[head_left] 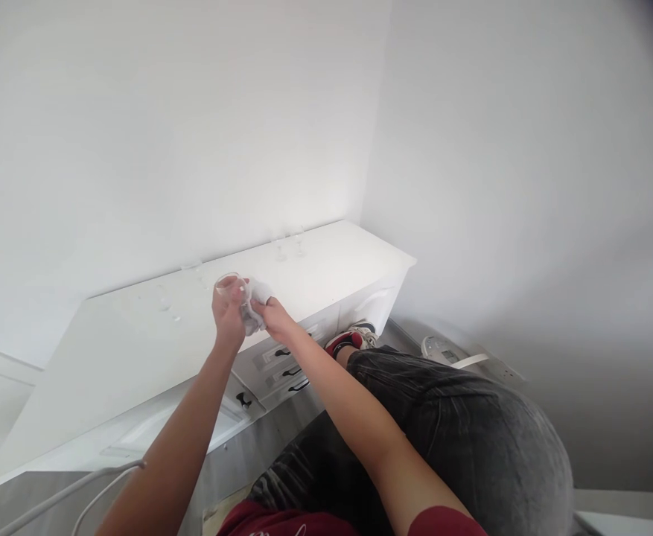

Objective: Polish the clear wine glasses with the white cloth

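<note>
My left hand [228, 321] is closed around a clear drinking glass [228, 281], its round rim tilted up towards me. Fingers of my right hand [273, 316] grip a white cloth [258, 295] pressed against the glass's right side. The glass's lower part is hidden by the hand and cloth. Both hands are above the front edge of a white cabinet [130, 357]. Two stemmed glasses, a left one [279, 248] and a right one [298, 242], stand near the wall. More clear glassware [162, 299] is on the cabinet to the left, too faint to make out fully.
Below the top are drawers with black handles [291, 371] and a door with a black knob [244, 400]. My bent knee [505, 424] and shoe [354, 339] are close to the cabinet's right end. A white round device [438, 350] lies by the wall. Pale cables [74, 487] cross the lower left.
</note>
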Available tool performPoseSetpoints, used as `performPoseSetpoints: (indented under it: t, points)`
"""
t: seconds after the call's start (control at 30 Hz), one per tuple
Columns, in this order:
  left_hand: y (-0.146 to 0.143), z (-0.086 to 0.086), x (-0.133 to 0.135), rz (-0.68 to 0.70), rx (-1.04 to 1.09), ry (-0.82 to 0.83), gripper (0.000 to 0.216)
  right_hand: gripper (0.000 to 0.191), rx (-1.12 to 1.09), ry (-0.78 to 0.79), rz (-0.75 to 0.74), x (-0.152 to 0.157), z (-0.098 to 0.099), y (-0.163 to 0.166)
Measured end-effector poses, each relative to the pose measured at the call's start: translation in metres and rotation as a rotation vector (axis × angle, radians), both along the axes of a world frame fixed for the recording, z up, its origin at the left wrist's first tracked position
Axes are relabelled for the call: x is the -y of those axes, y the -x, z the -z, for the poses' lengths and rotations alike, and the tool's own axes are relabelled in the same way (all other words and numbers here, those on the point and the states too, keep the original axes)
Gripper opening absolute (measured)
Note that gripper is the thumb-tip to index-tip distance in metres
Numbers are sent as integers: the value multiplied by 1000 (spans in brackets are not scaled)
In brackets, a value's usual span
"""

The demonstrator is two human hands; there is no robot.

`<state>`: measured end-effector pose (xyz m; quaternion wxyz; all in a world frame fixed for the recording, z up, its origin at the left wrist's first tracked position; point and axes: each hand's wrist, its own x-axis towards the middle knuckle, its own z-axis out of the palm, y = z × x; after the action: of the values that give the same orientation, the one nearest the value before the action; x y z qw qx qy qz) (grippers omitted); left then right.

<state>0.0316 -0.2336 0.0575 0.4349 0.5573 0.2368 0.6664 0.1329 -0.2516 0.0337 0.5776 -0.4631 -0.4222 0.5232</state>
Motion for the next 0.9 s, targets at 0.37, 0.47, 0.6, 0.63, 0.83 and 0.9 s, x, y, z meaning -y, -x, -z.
performPoseSetpoints:
  t: [0.37,0.47,0.6,0.63,0.83,0.9]
  points:
    - [-7,-3,21,-112,-390,-319,36,10,596,113,245,18,-8,11]
    - [-6,-5,17,-263,-497,-332,33,15,765,51,292,23,-5,7]
    - [2,-4,5,-426,-500,-253,30,24,1052,-65,296,16,4,-13]
    - [3,-3,1,-441,-489,-222,29,17,1084,-92,275,14,6,-19]
    - [5,0,-18,-412,-489,-120,31,69,1243,-322,1,22,8,-33]
    - [4,3,-24,-373,-533,-100,33,70,1400,-415,-173,26,4,-31]
